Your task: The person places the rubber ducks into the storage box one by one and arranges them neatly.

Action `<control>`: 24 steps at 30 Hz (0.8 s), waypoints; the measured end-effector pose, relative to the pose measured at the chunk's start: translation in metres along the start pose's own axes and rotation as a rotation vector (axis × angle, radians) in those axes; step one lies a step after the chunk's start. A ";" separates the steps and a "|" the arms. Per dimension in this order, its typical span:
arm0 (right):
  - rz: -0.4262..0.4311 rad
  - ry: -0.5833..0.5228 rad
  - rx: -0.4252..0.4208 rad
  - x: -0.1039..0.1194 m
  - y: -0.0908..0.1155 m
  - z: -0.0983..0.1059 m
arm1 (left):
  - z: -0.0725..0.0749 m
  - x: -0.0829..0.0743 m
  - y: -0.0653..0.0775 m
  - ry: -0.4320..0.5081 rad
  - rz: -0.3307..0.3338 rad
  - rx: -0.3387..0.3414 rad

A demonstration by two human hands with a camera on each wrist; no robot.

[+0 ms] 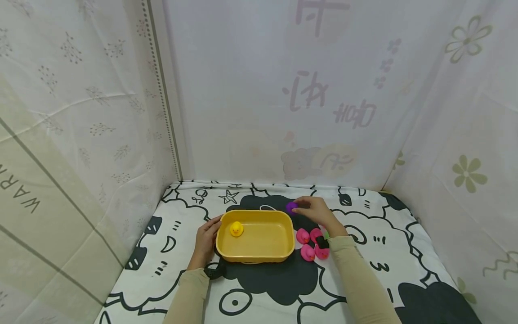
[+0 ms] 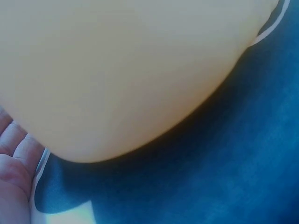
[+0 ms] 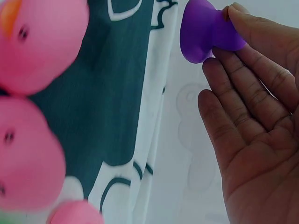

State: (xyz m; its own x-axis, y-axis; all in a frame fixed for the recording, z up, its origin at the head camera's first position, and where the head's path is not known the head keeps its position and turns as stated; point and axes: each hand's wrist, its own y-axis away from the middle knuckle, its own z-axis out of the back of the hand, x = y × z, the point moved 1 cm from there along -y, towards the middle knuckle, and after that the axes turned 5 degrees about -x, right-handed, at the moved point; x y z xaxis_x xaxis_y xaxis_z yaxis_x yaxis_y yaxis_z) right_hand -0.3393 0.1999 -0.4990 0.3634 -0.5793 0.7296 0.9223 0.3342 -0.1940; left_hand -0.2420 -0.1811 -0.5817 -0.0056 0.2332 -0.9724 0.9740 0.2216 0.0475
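A yellow tray point(image 1: 259, 257) stands on the patterned cloth, with a yellow rubber duck point(image 1: 236, 229) in its left part. My left hand point(image 1: 207, 236) rests against the tray's left side, its fingers touching the rim; the thumb is hidden. Close up in the left wrist view, the tray wall point(image 2: 117, 93) covers those fingertips. Just past the tray's back right corner, my right hand point(image 1: 317, 211) pinches a small purple rubber toy point(image 3: 210, 30) between thumb and fingertips. This toy has a rounded body and a narrower waist; no face shows.
Several pink rubber ducks point(image 1: 307, 253) sit together right of the tray, below my right wrist. Something green point(image 1: 326, 235) shows partly beside the wrist. Fabric walls point(image 1: 259, 112) close off the back and both sides.
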 end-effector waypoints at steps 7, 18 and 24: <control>0.027 -0.015 0.041 0.022 -0.010 -0.015 | 0.001 0.003 -0.002 -0.008 0.000 0.004; 0.092 0.034 0.190 0.056 -0.021 -0.051 | 0.002 0.003 -0.001 -0.007 -0.008 0.011; 0.164 0.082 0.257 0.074 -0.026 -0.071 | 0.002 0.002 -0.002 0.014 -0.008 0.015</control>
State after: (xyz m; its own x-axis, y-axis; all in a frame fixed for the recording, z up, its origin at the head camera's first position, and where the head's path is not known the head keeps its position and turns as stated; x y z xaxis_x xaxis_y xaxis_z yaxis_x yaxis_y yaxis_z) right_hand -0.3268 0.0957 -0.4869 0.5231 -0.5566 0.6454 0.7910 0.5989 -0.1245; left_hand -0.2438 -0.1834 -0.5846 -0.0165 0.2450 -0.9694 0.9772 0.2092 0.0362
